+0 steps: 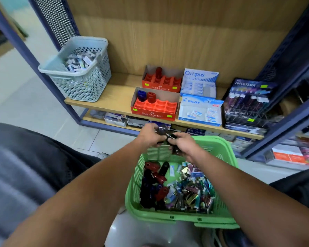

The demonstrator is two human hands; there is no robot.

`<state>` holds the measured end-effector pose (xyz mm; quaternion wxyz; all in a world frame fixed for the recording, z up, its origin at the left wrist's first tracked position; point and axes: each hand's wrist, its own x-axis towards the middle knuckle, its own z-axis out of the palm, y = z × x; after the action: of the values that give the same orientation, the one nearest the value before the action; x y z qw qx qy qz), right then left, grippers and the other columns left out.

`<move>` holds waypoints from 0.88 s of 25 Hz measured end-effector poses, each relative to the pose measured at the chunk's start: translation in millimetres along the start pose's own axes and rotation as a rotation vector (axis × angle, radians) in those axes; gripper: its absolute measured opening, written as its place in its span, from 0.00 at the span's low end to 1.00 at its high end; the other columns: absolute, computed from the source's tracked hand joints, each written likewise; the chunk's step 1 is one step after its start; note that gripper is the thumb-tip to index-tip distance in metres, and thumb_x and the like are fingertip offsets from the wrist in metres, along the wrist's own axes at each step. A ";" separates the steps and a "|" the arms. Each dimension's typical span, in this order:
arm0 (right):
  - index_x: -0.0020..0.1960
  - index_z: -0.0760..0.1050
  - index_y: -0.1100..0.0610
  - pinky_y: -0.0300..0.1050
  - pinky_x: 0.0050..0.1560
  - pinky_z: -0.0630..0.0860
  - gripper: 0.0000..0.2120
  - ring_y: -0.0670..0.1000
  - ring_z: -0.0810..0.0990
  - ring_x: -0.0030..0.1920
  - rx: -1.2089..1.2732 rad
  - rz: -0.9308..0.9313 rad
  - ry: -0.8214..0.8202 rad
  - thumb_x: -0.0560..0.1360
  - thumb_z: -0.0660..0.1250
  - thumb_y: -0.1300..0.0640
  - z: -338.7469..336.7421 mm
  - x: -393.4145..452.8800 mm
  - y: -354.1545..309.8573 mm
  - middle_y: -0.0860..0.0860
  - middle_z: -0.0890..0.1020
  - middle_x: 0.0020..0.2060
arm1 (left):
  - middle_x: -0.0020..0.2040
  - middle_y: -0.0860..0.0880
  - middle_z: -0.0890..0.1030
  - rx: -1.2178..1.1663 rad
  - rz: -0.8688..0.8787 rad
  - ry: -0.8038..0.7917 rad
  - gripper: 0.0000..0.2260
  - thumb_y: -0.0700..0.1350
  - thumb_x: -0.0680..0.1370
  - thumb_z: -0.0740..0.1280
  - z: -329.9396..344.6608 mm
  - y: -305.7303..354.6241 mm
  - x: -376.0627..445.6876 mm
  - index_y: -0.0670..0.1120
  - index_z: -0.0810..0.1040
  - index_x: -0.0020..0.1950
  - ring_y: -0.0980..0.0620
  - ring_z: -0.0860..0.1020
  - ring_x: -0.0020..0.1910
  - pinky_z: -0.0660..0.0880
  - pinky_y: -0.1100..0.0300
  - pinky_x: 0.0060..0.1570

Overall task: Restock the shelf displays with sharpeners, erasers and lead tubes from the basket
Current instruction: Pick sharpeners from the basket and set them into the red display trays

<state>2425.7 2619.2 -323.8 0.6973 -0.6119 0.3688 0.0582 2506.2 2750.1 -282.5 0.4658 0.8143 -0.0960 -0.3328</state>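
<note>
Above the green basket (181, 215), both hands grip dark sharpeners (161, 130): left hand (150, 135), right hand (183, 144); beyond, trays read Faber-Castell (154, 106), Pilot (200, 110), Campus (199, 82).

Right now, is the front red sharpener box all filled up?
No, the front red Faber-Castell box holds only a blue sharpener and a red sharpener; its other slots are empty.

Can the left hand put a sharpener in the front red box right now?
Probably yes. The left hand holds dark sharpeners just below the front Faber-Castell box, whose slots are mostly empty, and nothing stands between them.
</note>
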 end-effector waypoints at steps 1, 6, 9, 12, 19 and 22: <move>0.55 0.79 0.59 0.46 0.33 0.77 0.09 0.50 0.78 0.32 0.008 -0.051 0.024 0.76 0.69 0.67 0.4 0.5 -13.0 0.57 0.83 0.41 | 0.48 0.39 0.84 0.004 0.054 0.020 0.07 0.35 0.73 0.74 -2.8 11.4 1.2 0.42 0.79 0.48 0.41 0.83 0.44 0.82 0.44 0.46; 0.56 0.81 0.57 0.44 0.33 0.74 0.10 0.52 0.76 0.33 -0.018 -0.240 0.145 0.76 0.69 0.66 -9.8 9.7 -71.7 0.55 0.82 0.36 | 0.47 0.40 0.84 0.160 0.246 0.056 0.05 0.33 0.76 0.70 -19.1 57.5 21.1 0.39 0.81 0.51 0.42 0.83 0.46 0.81 0.45 0.50; 0.55 0.79 0.56 0.45 0.39 0.76 0.11 0.52 0.77 0.38 -0.054 -0.336 0.198 0.75 0.71 0.65 -9.1 20.7 -89.5 0.54 0.83 0.42 | 0.50 0.41 0.84 0.293 0.273 0.093 0.08 0.37 0.77 0.69 -25.8 75.2 37.1 0.39 0.80 0.55 0.43 0.81 0.51 0.79 0.48 0.55; 0.52 0.77 0.55 0.46 0.42 0.75 0.10 0.51 0.78 0.40 0.027 -0.372 0.257 0.74 0.72 0.65 -6.4 30.8 -101.3 0.53 0.82 0.43 | 0.49 0.45 0.84 0.324 0.273 0.100 0.09 0.39 0.76 0.72 -34.3 94.7 48.0 0.41 0.80 0.56 0.50 0.80 0.48 0.76 0.58 0.49; 0.57 0.79 0.54 0.53 0.49 0.78 0.11 0.57 0.83 0.49 0.073 -0.434 0.338 0.76 0.70 0.63 -12.2 63.2 -142.4 0.51 0.83 0.47 | 0.45 0.44 0.83 0.341 0.335 0.150 0.12 0.38 0.70 0.77 -49.0 136.5 85.7 0.41 0.79 0.51 0.48 0.81 0.42 0.78 0.54 0.46; 0.54 0.76 0.54 0.51 0.52 0.78 0.11 0.52 0.80 0.45 -0.009 -0.446 0.406 0.74 0.73 0.61 -12.8 86.1 -158.7 0.45 0.78 0.40 | 0.43 0.46 0.84 0.358 0.365 0.197 0.13 0.39 0.68 0.79 -56.8 141.5 115.5 0.42 0.79 0.47 0.46 0.82 0.44 0.79 0.51 0.48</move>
<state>2566.6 2537.0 -245.4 0.6024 -0.6798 0.3568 -0.2183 2651.6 2658.2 -198.9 0.3737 0.8814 -0.2525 -0.1404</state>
